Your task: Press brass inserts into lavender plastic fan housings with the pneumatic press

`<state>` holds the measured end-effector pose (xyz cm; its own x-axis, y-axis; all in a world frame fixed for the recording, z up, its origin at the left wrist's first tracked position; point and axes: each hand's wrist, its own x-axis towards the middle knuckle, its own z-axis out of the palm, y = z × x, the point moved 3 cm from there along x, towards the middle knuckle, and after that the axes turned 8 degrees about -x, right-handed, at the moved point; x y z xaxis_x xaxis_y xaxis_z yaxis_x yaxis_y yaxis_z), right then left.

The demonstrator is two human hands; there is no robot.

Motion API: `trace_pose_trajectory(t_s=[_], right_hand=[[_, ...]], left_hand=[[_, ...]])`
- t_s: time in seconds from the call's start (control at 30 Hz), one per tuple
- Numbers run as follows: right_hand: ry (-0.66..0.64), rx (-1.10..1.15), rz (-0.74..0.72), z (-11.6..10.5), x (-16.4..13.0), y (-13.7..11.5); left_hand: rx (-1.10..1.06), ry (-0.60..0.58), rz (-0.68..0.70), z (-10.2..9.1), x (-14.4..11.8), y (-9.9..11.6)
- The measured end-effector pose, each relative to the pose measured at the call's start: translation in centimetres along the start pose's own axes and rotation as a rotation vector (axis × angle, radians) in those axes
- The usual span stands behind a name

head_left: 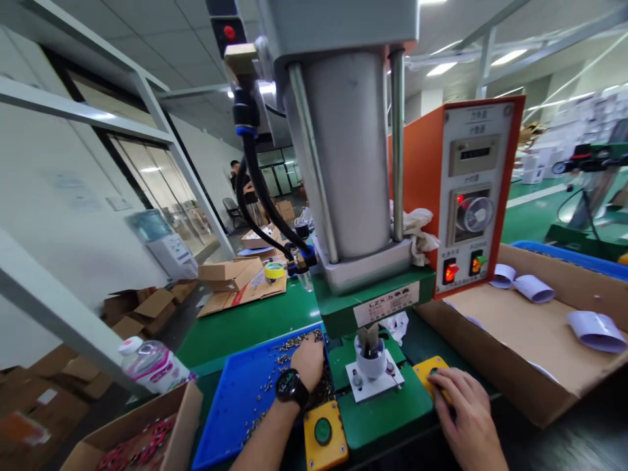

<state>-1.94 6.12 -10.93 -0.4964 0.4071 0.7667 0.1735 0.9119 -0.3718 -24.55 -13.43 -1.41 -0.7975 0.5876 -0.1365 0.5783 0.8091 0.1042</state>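
Observation:
My left hand [308, 362], with a black watch on its wrist, is down in a blue tray [235, 386] among small metal parts [282, 358]. Its fingers curl downward, and whatever is between them is hidden. My right hand [464, 405] rests on a yellow button box [432, 371], fingers stretched over its top and partly covering the button. Between both hands stands a green press base [383, 418]. On it, a white plate [360, 390] carries a white ring-shaped piece [371, 364] directly under the metal press tool [367, 337].
A second yellow button box [325, 437] sits by my left forearm. The press cylinder [346, 157] and orange control box [417, 170] rise ahead. Right is a carton [515, 333] with white curved pieces; left, a carton [189, 418] of red parts and a bottle [154, 366]. A person stands far back.

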Motion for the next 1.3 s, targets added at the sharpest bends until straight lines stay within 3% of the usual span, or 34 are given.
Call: trace_pose_trajectory(t_s=[0.1,0.23,0.4,0.47,0.6,0.77,0.9,1.0,1.07,1.17,1.23,1.3], right_hand=[[-0.111,0.076,0.113,-0.8,1.7,-0.9],[-0.226,0.372,0.257,-1.6,5.2,-3.7],[-0.437,0.760,0.110,0.4,9.2,-8.2],[-0.381,0.824,0.185,1.3,9.6,-9.2],[-0.052,0.819,0.334,1.2,7.3,-10.1],[0.010,0.756,0.217,-2.1,2.7,-11.4],[0.100,0.779,0.063,-4.4,2.8,-11.9],[0.161,0.818,0.028,-4.6,2.6,-11.4],[0.058,0.851,0.096,-3.5,0.6,-10.8],[-0.425,0.889,0.284,0.0,-5.2,-10.1],[-0.666,0.864,0.400,2.5,-9.2,-9.4],[-0.747,0.798,0.534,5.0,-11.8,-7.9]], left_hand=[[0.017,0.024,0.009,0.4,-0.5,0.0],[0.028,0.046,-0.011,0.8,-0.5,-0.4],[0.033,0.077,-0.013,0.6,-0.7,-0.7],[0.034,0.091,-0.017,0.3,-1.0,-0.8],[0.020,0.120,-0.016,0.0,-1.7,-1.2],[-0.005,0.118,0.002,0.3,-1.9,-1.8],[-0.017,0.114,0.012,0.6,-1.2,-1.6],[-0.022,0.119,0.023,0.5,-1.1,-1.1],[-0.024,0.123,0.028,0.2,-1.4,-0.9],[-0.027,0.116,0.033,-0.2,-2.4,-1.1],[-0.037,0.103,0.028,-0.3,-2.9,-1.6],[-0.061,0.095,0.009,-0.2,-3.3,-2.1]])
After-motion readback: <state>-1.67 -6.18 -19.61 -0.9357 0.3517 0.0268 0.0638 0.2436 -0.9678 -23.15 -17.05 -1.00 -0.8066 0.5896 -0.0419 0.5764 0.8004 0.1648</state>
